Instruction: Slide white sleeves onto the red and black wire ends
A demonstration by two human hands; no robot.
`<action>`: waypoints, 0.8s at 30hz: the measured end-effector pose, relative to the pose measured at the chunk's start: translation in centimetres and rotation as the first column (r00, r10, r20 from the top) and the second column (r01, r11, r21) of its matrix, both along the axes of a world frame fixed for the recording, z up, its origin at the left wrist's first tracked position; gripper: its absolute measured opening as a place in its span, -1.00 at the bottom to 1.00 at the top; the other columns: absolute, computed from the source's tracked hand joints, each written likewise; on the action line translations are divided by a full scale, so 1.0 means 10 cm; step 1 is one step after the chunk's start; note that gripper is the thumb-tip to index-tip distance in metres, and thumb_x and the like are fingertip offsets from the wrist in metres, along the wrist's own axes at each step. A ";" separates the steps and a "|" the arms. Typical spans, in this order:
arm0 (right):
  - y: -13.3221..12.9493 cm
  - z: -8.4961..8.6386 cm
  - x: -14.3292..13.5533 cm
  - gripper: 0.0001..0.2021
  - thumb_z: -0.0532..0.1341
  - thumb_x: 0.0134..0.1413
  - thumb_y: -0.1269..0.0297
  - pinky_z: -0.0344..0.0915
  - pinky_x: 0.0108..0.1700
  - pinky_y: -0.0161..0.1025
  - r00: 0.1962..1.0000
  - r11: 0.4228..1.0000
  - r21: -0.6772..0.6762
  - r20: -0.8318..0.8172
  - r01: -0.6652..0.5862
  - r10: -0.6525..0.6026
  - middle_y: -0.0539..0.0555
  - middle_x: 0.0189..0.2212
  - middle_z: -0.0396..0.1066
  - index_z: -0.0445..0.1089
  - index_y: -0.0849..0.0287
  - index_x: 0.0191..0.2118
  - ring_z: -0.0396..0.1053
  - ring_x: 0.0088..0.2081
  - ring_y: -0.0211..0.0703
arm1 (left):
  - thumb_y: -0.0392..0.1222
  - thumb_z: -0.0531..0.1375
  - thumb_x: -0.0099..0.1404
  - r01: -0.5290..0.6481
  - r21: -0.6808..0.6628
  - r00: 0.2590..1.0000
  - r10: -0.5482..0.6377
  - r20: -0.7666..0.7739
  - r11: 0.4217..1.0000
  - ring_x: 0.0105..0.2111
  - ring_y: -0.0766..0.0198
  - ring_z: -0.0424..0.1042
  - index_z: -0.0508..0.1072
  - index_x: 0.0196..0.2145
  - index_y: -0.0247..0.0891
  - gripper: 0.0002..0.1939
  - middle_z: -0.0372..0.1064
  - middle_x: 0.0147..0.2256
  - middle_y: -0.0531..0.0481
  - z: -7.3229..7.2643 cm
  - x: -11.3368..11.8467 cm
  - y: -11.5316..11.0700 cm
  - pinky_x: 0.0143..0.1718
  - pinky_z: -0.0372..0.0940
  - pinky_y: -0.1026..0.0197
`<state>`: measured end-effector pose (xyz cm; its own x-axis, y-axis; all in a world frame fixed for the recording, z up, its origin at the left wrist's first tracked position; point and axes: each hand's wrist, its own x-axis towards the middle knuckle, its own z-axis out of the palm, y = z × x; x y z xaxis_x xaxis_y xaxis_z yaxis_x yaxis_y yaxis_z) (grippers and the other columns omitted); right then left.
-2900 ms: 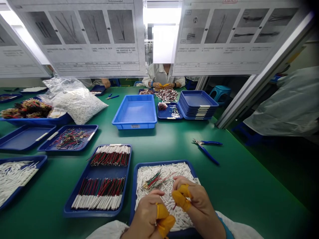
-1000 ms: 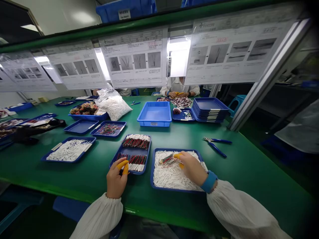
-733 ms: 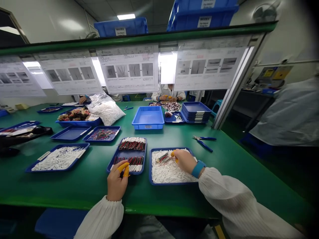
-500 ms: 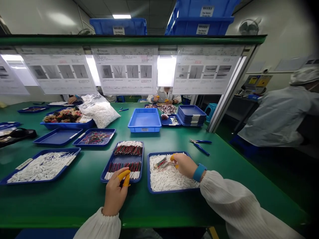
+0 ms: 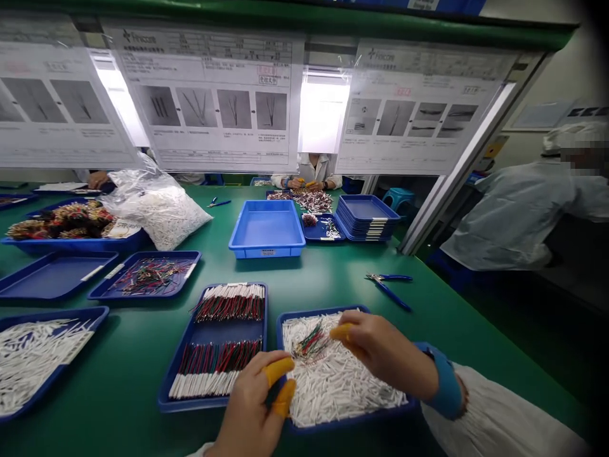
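My left hand, with yellow covers on thumb and forefinger, is between two blue trays, its thumb and forefinger apart with nothing visible between them. Beside it, a blue tray holds two rows of red, black and green wires with white ends. My right hand, wearing a blue wristband, is over a tray of white tubes. Its fingertips are pressed together beside a small bunch of coloured wires lying on the tubes; what they hold is too small to make out.
Blue-handled cutters lie at right. Farther back are an empty blue bin, stacked trays and a bag of white pieces. Left are trays of tangled wires and white tubes. A person sits opposite; another sits right.
The view has moved closer and lower. My left hand has moved right, from the wire tray's front edge to the tube tray's left edge. My right hand stays by the small wire bunch.
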<state>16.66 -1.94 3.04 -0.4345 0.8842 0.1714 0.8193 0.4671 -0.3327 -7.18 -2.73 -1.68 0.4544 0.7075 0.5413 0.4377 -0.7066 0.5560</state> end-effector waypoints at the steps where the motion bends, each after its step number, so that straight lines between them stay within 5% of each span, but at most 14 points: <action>1: -0.01 0.03 -0.05 -0.74 0.06 0.01 0.59 0.17 -0.56 -0.31 0.999 0.999 0.023 -0.030 -0.041 0.042 0.09 -0.50 0.35 0.37 0.18 -0.56 0.26 -0.55 -0.21 | -0.35 0.10 0.18 0.005 -0.047 1.000 -0.006 -0.017 0.999 -0.22 0.11 0.40 0.38 -0.20 -0.30 -0.79 0.42 -0.23 -0.19 0.06 0.10 0.05 -0.19 0.33 0.09; 5: 0.03 0.08 -0.20 -0.71 0.03 -0.03 0.63 0.19 -0.53 -0.28 0.985 0.984 0.063 -0.036 -0.169 0.171 0.10 -0.53 0.36 0.30 0.18 -0.61 0.26 -0.53 -0.19 | -0.33 0.08 0.18 0.023 -0.172 0.988 -0.049 -0.150 0.985 -0.42 0.12 0.36 0.37 -0.41 -0.32 -0.92 0.37 -0.44 -0.13 0.15 0.40 0.23 -0.43 0.27 0.13; 8: 0.07 0.02 -0.18 -0.73 0.01 -0.04 0.63 0.26 -0.48 -0.23 0.984 0.981 0.106 -0.058 -0.160 0.167 0.13 -0.47 0.38 0.30 0.18 -0.56 0.30 -0.48 -0.14 | -0.42 0.02 0.14 0.026 -0.215 0.986 -0.060 -0.156 0.976 -0.54 0.21 0.27 0.27 -0.57 -0.29 -0.82 0.28 -0.56 -0.05 0.11 0.47 0.31 -0.55 0.14 0.23; 11: 0.08 -0.08 -0.05 -0.84 0.05 0.04 0.52 0.33 -0.29 -0.12 0.958 0.980 0.187 -0.286 0.071 -0.015 0.22 -0.26 0.35 0.33 0.19 -0.30 0.34 -0.25 -0.02 | -0.36 0.01 0.20 0.016 -0.315 0.999 -0.028 -0.032 0.949 -0.56 0.25 0.24 0.25 -0.59 -0.29 -0.78 0.24 -0.59 -0.02 0.07 0.48 0.32 -0.54 0.12 0.26; 14: 0.04 -0.17 0.02 -0.76 0.14 0.06 0.38 0.32 -0.20 -0.08 0.798 0.958 0.042 -0.564 0.284 -0.212 0.19 -0.22 0.31 0.25 0.14 -0.10 0.32 -0.20 -0.01 | -0.27 0.02 0.25 -0.004 -0.425 0.991 0.059 0.117 0.905 -0.53 0.27 0.25 0.32 -0.54 -0.31 -0.78 0.28 -0.56 -0.01 0.09 0.48 0.29 -0.48 0.16 0.27; 18: -0.03 -0.23 -0.09 -0.83 0.21 0.01 0.32 0.30 -0.16 -0.10 0.632 0.952 -0.307 -0.736 0.006 -0.241 0.10 -0.29 0.37 0.34 0.09 -0.21 0.34 -0.23 -0.04 | -0.25 0.10 0.21 0.025 -0.527 0.949 0.145 0.279 0.850 -0.49 0.26 0.32 0.39 -0.51 -0.31 -0.83 0.35 -0.52 -0.02 0.12 0.53 0.18 -0.44 0.22 0.29; 20: -0.06 -0.23 -0.18 -0.90 0.21 0.01 0.33 0.29 -0.18 -0.13 0.553 0.939 -0.325 -0.805 -0.113 -0.213 0.07 -0.37 0.37 0.38 0.10 -0.28 0.34 -0.28 -0.07 | -0.27 0.12 0.18 0.051 -0.514 0.924 0.156 0.350 0.856 -0.48 0.25 0.34 0.41 -0.52 -0.30 -0.85 0.37 -0.50 -0.02 0.12 0.59 0.11 -0.43 0.23 0.30; 24: -0.07 -0.22 -0.22 -0.99 0.25 -0.04 0.34 0.26 -0.27 -0.21 0.432 0.935 -0.325 -0.870 -0.143 -0.237 0.03 -0.45 0.34 0.41 0.13 -0.42 0.30 -0.35 -0.13 | -0.28 0.13 0.16 0.076 -0.437 0.909 0.117 0.399 0.896 -0.44 0.23 0.39 0.46 -0.48 -0.29 -0.87 0.41 -0.46 -0.04 0.06 0.72 0.01 -0.37 0.24 0.29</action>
